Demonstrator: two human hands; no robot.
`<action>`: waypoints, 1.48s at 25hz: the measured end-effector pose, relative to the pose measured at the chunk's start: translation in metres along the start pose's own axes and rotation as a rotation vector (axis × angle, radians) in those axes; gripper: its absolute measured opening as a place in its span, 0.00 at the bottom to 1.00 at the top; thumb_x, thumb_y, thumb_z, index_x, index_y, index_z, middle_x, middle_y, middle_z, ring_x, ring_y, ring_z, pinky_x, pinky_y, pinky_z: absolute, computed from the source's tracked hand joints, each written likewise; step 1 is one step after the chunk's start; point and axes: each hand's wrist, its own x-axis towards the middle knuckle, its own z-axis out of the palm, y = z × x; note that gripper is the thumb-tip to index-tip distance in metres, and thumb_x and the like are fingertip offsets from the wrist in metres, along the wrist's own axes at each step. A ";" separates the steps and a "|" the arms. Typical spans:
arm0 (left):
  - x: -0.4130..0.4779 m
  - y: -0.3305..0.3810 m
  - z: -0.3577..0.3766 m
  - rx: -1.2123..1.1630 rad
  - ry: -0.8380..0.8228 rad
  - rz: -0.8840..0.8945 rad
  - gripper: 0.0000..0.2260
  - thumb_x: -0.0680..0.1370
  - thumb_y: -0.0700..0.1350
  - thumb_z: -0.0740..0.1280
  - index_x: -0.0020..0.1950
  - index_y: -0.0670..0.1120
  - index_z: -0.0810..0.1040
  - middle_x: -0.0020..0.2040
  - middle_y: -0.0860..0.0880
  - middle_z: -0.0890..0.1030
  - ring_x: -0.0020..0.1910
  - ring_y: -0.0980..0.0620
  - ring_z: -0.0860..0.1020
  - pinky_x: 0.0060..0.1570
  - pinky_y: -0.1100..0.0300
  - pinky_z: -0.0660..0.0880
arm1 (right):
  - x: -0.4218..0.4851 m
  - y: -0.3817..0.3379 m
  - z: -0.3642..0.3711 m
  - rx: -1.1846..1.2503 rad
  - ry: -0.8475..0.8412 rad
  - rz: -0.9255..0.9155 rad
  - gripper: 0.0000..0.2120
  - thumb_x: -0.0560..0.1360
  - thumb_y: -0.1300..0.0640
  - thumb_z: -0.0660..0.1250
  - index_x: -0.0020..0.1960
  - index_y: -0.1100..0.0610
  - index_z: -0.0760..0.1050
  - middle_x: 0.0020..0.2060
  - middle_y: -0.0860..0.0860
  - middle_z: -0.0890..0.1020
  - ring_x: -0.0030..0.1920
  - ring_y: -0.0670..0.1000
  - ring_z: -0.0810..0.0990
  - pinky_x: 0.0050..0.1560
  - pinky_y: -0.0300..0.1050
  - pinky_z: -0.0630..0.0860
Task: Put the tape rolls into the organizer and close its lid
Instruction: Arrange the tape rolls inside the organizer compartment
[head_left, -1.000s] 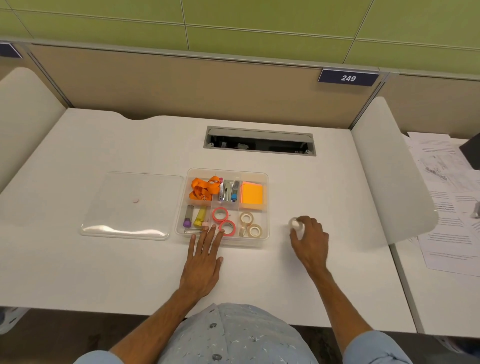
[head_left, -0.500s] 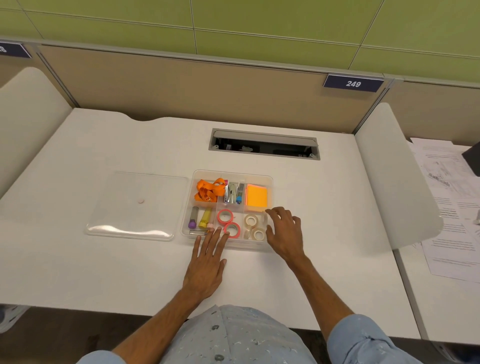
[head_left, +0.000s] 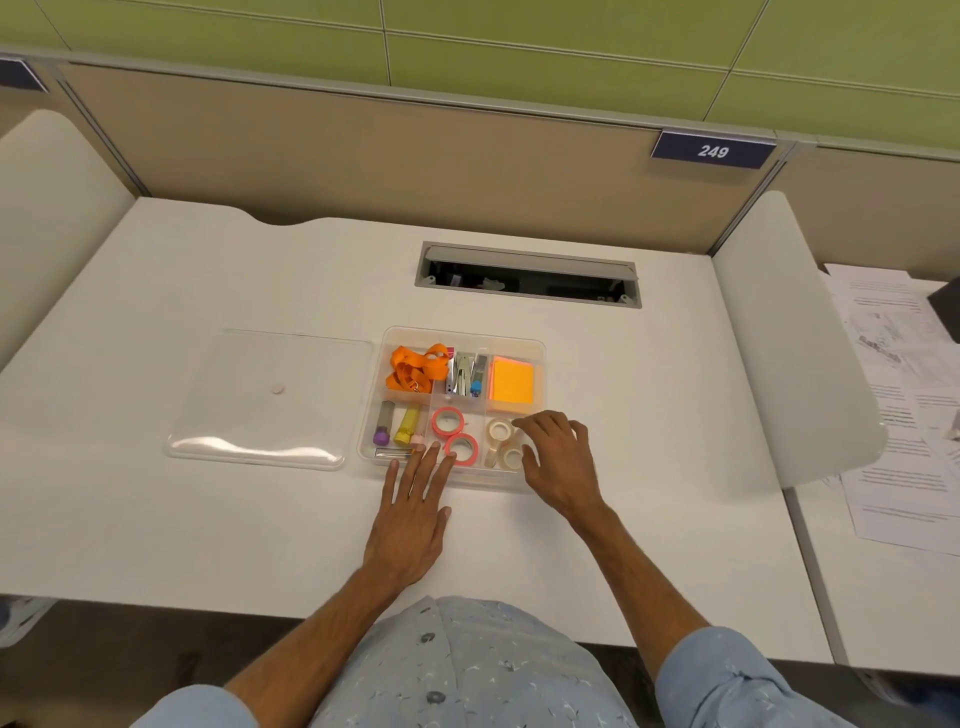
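Note:
The clear plastic organizer (head_left: 464, 332) sits mid-desk with its lid off. Two pink tape rolls (head_left: 448, 421) lie in its front middle compartment. Two white tape rolls (head_left: 500, 431) lie in the front right compartment. My right hand (head_left: 563, 462) hovers over that right compartment, fingers spread, with nothing visible in them; it hides the compartment's right part. My left hand (head_left: 415, 512) lies flat on the desk, its fingertips touching the organizer's front edge by the pink rolls. The clear lid (head_left: 270, 395) lies flat on the desk just left of the organizer.
An orange strap (head_left: 415, 366), a stapler (head_left: 464, 374) and orange sticky notes (head_left: 511, 387) fill the back compartments; markers (head_left: 407, 426) sit front left. A cable slot (head_left: 527, 275) opens behind. White dividers stand at both sides, papers (head_left: 898, 395) beyond the right one.
My right hand carried a white tape roll from the desk on the right over to the organizer's front right compartment and now has its fingers spread. The left hand stayed put.

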 end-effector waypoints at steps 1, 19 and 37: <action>-0.001 0.001 0.000 -0.002 0.000 0.000 0.32 0.87 0.58 0.54 0.87 0.53 0.45 0.88 0.47 0.46 0.87 0.44 0.44 0.85 0.36 0.48 | 0.000 -0.001 0.001 -0.019 -0.028 -0.017 0.20 0.83 0.55 0.65 0.74 0.49 0.75 0.74 0.46 0.77 0.78 0.51 0.71 0.81 0.55 0.63; 0.000 0.001 -0.002 0.005 -0.034 -0.007 0.31 0.87 0.59 0.52 0.86 0.54 0.43 0.88 0.48 0.43 0.87 0.45 0.42 0.86 0.37 0.45 | 0.015 -0.013 0.005 -0.229 -0.214 -0.071 0.19 0.84 0.50 0.64 0.74 0.47 0.77 0.77 0.47 0.76 0.87 0.53 0.56 0.87 0.64 0.47; 0.001 0.000 -0.002 0.018 -0.040 -0.012 0.32 0.87 0.60 0.52 0.86 0.54 0.42 0.88 0.48 0.43 0.87 0.45 0.41 0.86 0.38 0.44 | 0.019 -0.015 0.007 -0.202 -0.198 -0.049 0.27 0.84 0.52 0.66 0.81 0.49 0.66 0.84 0.48 0.65 0.88 0.54 0.47 0.87 0.66 0.43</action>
